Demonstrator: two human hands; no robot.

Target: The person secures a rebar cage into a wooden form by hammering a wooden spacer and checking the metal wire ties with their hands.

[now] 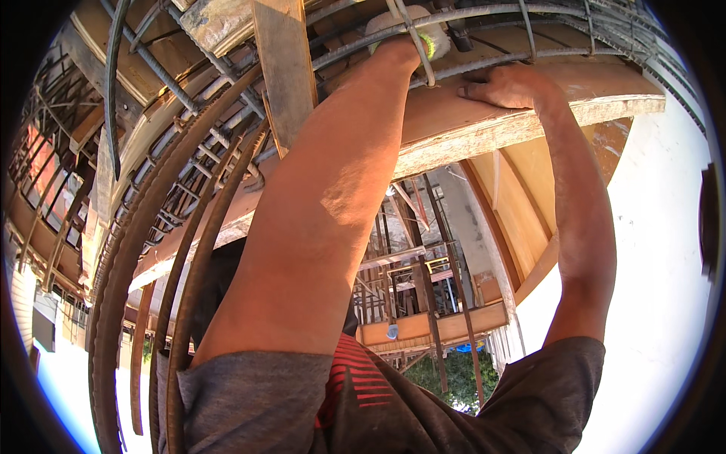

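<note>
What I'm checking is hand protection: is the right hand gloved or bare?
Bare: the right hand shows uncovered skin from wrist to knuckles.

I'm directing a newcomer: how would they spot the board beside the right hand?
Follow the right forearm up from its dark sleeve to the right hand. At that hand a wide board runs crosswise, passing behind the left forearm. Unlike the grey steel bars above it, it is flat and brown, with a pale, rough edge.
</note>
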